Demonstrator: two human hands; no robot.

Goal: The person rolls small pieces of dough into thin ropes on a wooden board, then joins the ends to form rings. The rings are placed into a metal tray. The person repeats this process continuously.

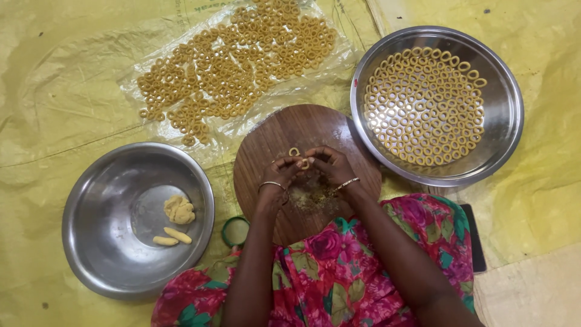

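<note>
My left hand (280,171) and my right hand (328,163) meet over a round wooden board (302,124), fingertips pinched together on a small piece of yellow dough (304,163). One finished dough ring (294,151) lies on the board just beyond my fingers. Crumbs are scattered on the board under my wrists. Each wrist carries a thin bangle.
A steel plate (502,106) at the right holds several pale dough rings. A clear plastic sheet (142,54) at the top carries several darker rings. A steel bowl (97,200) at the left holds a dough lump and two rolls. A green ring (233,232) and a dark phone (474,236) lie near my lap.
</note>
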